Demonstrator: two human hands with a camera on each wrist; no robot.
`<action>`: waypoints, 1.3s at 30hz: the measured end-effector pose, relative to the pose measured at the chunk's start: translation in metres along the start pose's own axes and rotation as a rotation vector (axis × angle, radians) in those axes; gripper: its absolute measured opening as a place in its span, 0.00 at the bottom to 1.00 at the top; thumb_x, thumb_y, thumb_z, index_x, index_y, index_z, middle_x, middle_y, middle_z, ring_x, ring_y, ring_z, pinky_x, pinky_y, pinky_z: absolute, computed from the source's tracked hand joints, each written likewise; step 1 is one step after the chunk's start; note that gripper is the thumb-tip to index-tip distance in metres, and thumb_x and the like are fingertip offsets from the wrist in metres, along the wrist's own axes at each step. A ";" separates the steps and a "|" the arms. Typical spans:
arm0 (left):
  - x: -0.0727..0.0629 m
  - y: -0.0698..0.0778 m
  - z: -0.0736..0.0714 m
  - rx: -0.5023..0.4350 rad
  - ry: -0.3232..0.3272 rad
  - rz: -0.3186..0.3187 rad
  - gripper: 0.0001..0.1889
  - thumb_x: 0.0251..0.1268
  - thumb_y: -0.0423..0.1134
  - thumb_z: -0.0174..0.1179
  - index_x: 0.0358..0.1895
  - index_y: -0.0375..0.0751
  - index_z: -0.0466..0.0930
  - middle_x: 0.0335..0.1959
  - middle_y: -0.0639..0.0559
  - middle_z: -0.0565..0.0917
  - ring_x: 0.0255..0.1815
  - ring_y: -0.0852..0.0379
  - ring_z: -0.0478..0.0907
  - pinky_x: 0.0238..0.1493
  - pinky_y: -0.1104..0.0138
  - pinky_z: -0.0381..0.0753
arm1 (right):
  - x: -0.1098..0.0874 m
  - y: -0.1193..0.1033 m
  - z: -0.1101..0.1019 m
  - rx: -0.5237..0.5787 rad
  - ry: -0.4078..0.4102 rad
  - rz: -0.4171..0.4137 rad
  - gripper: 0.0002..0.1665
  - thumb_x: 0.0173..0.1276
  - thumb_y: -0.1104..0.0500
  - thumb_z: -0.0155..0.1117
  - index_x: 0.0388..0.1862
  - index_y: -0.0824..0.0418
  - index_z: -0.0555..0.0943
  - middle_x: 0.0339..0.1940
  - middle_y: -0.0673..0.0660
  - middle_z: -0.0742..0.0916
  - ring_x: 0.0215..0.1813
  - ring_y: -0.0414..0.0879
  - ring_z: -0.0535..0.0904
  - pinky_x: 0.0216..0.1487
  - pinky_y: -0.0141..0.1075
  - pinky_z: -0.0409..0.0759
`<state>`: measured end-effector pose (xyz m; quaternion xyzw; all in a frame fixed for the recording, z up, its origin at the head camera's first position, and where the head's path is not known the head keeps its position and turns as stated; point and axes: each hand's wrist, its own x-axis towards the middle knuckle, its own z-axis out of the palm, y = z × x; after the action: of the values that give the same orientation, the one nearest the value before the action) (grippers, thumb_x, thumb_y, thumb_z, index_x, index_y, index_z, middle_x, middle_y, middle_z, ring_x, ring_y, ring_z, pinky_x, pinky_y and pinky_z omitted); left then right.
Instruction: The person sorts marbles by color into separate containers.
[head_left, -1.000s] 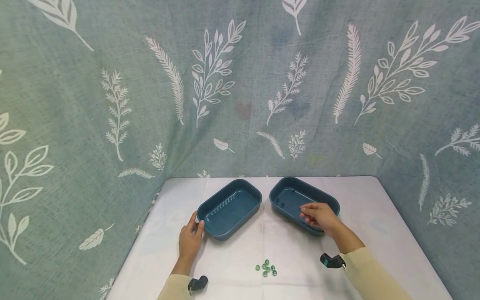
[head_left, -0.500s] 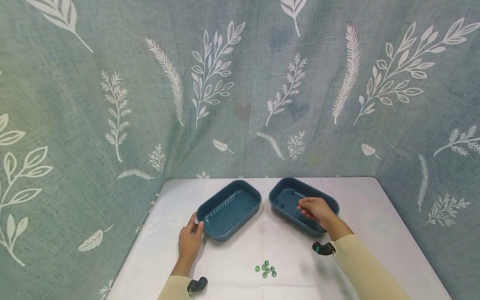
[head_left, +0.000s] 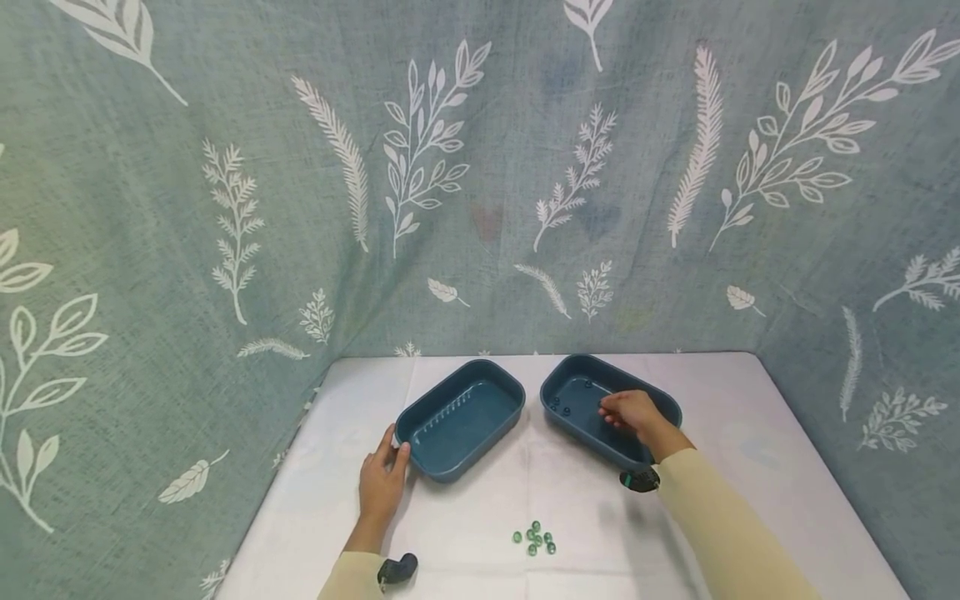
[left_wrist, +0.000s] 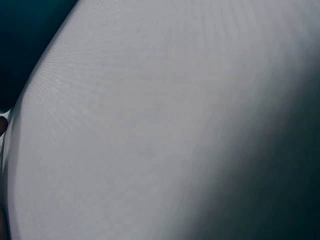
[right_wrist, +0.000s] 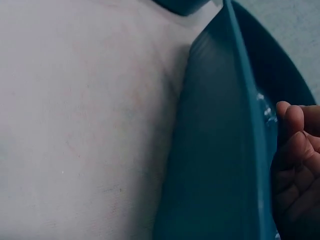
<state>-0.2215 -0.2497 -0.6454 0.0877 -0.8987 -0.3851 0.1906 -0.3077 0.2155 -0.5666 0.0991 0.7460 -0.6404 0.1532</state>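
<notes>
Marbles (head_left: 537, 541) lie in a loose group of seven on the counter (head_left: 450, 533), close to the person. Well to their left and farther out, the left hand (head_left: 382, 485) rests its fingers against the outside of the left bin (head_left: 461, 429); it looks relaxed, with nothing grasped. The left bin itself stands beyond the marbles, on their left. Beyond them on their right is the right bin (head_left: 573, 393), with a few dark pieces (head_left: 567, 412) on its floor that are probably marbles too. Farther right of the group, the right hand (head_left: 633, 412) reaches into the right bin, thumb and finger drawn together. Whether a marble sits between those fingertips cannot be told from the head or right wrist view.

The step in hand appears to be placing or taking up one marble inside the right bin. If it is placing, the next move calls for parting the fingers low over the floor, then a return to the loose group; if it is taking, for a firm pinch and a lift clear of the rim.
</notes>
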 end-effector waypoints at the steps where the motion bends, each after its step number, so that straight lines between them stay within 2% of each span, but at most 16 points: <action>1: 0.000 0.001 0.000 -0.002 0.000 0.000 0.30 0.72 0.59 0.50 0.73 0.54 0.63 0.51 0.41 0.84 0.65 0.42 0.70 0.74 0.49 0.43 | 0.002 0.001 0.000 -0.001 -0.002 0.003 0.17 0.72 0.64 0.57 0.52 0.78 0.77 0.27 0.52 0.86 0.25 0.38 0.78 0.27 0.28 0.77; 10: 0.001 0.004 0.000 -0.015 0.013 0.021 0.31 0.72 0.62 0.49 0.73 0.54 0.64 0.51 0.41 0.84 0.63 0.42 0.72 0.74 0.49 0.44 | 0.013 0.006 -0.004 0.035 0.030 0.042 0.13 0.72 0.67 0.56 0.48 0.77 0.78 0.24 0.51 0.85 0.23 0.37 0.77 0.24 0.26 0.75; 16: 0.002 0.003 0.002 -0.012 0.010 0.008 0.31 0.72 0.61 0.49 0.73 0.55 0.64 0.52 0.41 0.83 0.63 0.42 0.72 0.74 0.49 0.43 | 0.018 0.007 -0.001 0.028 0.030 0.056 0.12 0.70 0.68 0.57 0.46 0.77 0.79 0.23 0.52 0.85 0.22 0.36 0.77 0.22 0.26 0.75; 22: 0.003 0.000 0.003 -0.009 0.009 0.018 0.31 0.72 0.60 0.50 0.73 0.54 0.64 0.52 0.41 0.83 0.64 0.42 0.72 0.74 0.49 0.43 | 0.020 0.013 0.002 0.051 -0.009 0.017 0.06 0.67 0.70 0.56 0.33 0.71 0.81 0.21 0.52 0.84 0.19 0.36 0.77 0.21 0.25 0.74; 25: 0.004 -0.005 0.003 -0.002 0.011 0.021 0.30 0.72 0.59 0.51 0.73 0.54 0.64 0.53 0.41 0.83 0.64 0.43 0.72 0.74 0.49 0.43 | 0.022 0.017 0.006 0.059 0.006 0.027 0.06 0.67 0.72 0.56 0.36 0.74 0.80 0.21 0.53 0.84 0.19 0.36 0.77 0.21 0.25 0.75; 29: 0.004 -0.008 0.002 -0.002 0.008 0.018 0.29 0.72 0.57 0.52 0.73 0.55 0.63 0.55 0.41 0.82 0.64 0.43 0.72 0.74 0.49 0.43 | 0.023 0.019 0.010 0.047 0.054 0.067 0.11 0.69 0.71 0.56 0.46 0.80 0.77 0.22 0.54 0.84 0.19 0.37 0.77 0.21 0.25 0.75; 39: 0.003 -0.008 0.004 -0.009 0.012 0.002 0.29 0.72 0.58 0.52 0.73 0.56 0.65 0.53 0.42 0.83 0.63 0.44 0.73 0.74 0.49 0.44 | 0.026 0.020 0.010 0.051 0.052 0.095 0.09 0.71 0.70 0.55 0.45 0.77 0.77 0.23 0.55 0.84 0.20 0.39 0.78 0.22 0.27 0.76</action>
<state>-0.2255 -0.2536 -0.6524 0.0881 -0.8960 -0.3883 0.1966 -0.3242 0.2080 -0.5953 0.1550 0.7275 -0.6486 0.1615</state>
